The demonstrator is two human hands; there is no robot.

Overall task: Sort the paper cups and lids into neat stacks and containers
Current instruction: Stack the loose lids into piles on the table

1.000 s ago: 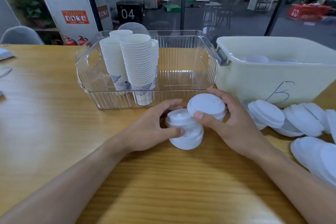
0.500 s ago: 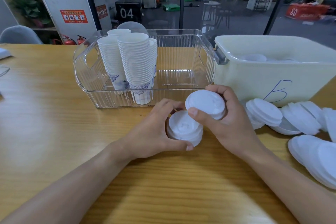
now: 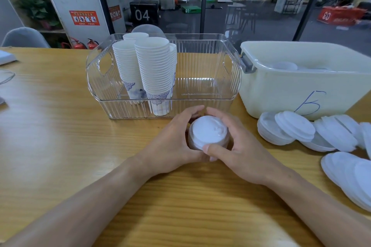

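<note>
— Where is the lid stack?

— The stack of white lids (image 3: 207, 133) sits on the wooden worktop (image 3: 60, 146), near the middle, just in front of the clear bin (image 3: 200, 66). Its flat top faces up, so its axis runs upright; being round, it has no long side to speak of.

— And the hands?

— Both wrap it. The left hand (image 3: 172, 142) curls round its left side, the right hand (image 3: 239, 146) round its right. The fingers (image 3: 192, 111) of both nearly meet at the far edge, and the thumbs meet at the near edge, grasping the stack between them.

— What is around it?

— Just beyond, the clear ribbed bin holds tall stacks of paper cups (image 3: 152, 70), mouths up, packed in its left half. The bin's near wall stands close to the fingertips. To the right of it is a pale yellow tub (image 3: 281, 90) with a handwritten mark on its front; something white lies inside, too dim to tell what.

— Anything else on the right?

— Loose white lids (image 3: 295, 128) lie overlapping, leaning on one another, in front of the tub, and more lids (image 3: 351, 178) spread nearer along the right edge. They are well apart from the hands.
</note>
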